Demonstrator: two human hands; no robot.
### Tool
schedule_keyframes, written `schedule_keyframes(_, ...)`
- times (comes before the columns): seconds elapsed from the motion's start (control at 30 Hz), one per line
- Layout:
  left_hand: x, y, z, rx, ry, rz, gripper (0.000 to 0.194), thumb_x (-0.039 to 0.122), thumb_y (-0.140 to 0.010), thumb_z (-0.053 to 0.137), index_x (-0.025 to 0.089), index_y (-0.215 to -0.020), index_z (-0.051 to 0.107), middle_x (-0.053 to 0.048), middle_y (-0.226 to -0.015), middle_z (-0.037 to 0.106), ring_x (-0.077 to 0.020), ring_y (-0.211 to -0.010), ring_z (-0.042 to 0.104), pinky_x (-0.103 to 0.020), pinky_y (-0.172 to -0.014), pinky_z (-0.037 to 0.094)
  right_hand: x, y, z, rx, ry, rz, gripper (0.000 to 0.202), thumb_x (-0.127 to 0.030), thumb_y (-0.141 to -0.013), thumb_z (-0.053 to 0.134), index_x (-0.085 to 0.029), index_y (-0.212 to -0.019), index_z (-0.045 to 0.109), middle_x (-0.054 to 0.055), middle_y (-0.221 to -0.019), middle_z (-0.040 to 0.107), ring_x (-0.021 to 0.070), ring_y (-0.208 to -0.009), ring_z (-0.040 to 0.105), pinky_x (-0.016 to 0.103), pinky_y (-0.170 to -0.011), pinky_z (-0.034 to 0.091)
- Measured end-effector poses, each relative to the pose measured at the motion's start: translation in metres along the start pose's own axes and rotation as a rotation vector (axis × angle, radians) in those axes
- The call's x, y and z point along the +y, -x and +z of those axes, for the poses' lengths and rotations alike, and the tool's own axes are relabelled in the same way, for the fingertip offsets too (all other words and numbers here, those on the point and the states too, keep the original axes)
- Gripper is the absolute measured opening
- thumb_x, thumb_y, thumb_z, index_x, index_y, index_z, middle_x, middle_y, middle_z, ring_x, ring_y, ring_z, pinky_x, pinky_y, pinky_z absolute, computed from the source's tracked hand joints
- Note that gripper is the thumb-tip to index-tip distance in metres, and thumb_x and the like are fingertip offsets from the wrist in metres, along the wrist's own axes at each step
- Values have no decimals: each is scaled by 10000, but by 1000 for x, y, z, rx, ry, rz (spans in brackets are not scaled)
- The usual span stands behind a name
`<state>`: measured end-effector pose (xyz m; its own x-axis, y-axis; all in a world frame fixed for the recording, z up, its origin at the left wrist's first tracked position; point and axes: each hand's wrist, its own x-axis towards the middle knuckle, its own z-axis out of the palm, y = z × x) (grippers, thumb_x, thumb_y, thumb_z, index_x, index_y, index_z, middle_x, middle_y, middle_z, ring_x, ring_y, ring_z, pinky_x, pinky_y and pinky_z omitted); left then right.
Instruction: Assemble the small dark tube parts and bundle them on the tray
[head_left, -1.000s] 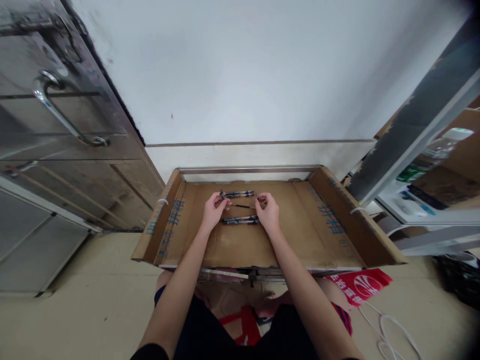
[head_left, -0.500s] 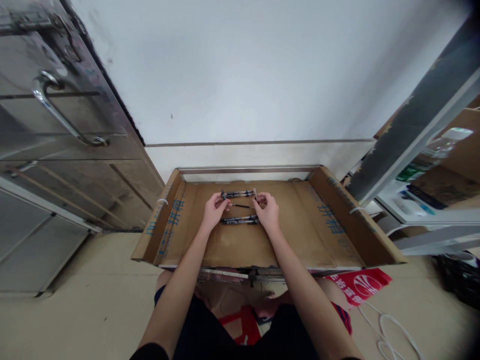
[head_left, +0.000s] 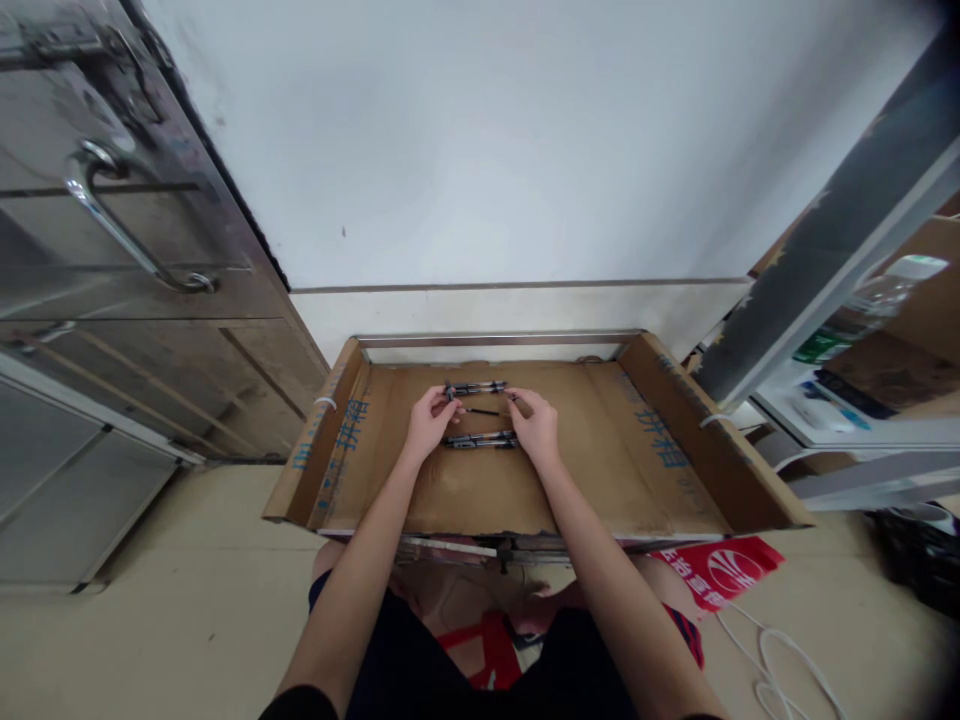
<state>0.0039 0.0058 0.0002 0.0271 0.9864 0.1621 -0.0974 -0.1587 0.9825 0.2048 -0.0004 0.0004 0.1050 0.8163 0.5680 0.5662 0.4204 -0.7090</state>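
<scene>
Both hands are over the cardboard tray, a short gap apart. My left hand (head_left: pixel 427 424) has its fingers pinched at the left end of a thin dark pen refill (head_left: pixel 482 412), which points right. My right hand (head_left: pixel 535 422) is closed in a pinch near the refill's other end; a small dark piece shows at its fingertips, too small to name. Just beyond the fingers lies a row of pens (head_left: pixel 480 388), side by side. Nearer to me, a second bunch of dark and clear pens (head_left: pixel 480 440) rests on the cardboard between my wrists.
The cardboard tray (head_left: pixel 480 500) has raised sides tied with white loops and stands against a white wall (head_left: pixel 480 150). A metal door with a handle (head_left: pixel 142 235) is at left. On the right, a shelf holds a plastic bottle (head_left: pixel 862 310). A white cable (head_left: pixel 772 650) lies on the floor.
A pale piece that stood up by my right fingertips no longer shows there. The right fingers have shifted slightly; my left hand and the pens stay almost in place.
</scene>
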Motion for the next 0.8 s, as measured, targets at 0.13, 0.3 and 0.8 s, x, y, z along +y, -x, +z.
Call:
schedule_keyframes(0.13, 1, 1, 0, 1, -14, 2, 334, 351, -741, 664, 151, -988, 561, -63, -825, 658, -181, -723, 676, -267, -573, 548, 0, 0, -1, -23, -18, -1, 270, -186, -808, 479, -243, -977, 681, 46, -1034, 693, 223, -989, 624, 421, -905, 461)
schedule_keyframes(0.3, 0, 1, -1, -3, -6, -8, 377, 330, -757, 649, 150, -1075, 556, -79, -859, 662, -176, -723, 675, -263, -577, 546, -2, 0, -2, -10, -33, -28, 268, -166, -804, 481, -240, -959, 688, 45, -1018, 691, 214, -973, 618, 400, -903, 463)
schedule_keyframes(0.8, 2, -1, -1, 21, 41, -33, 329, 322, -807, 580, 152, -1087, 553, -89, -921, 638, -161, -740, 663, -264, -580, 552, -1, -1, -1, 13, 43, -22, 196, -230, -820, 523, -215, -954, 664, 52, -830, 661, 211, -783, 566, 361, -767, 459)
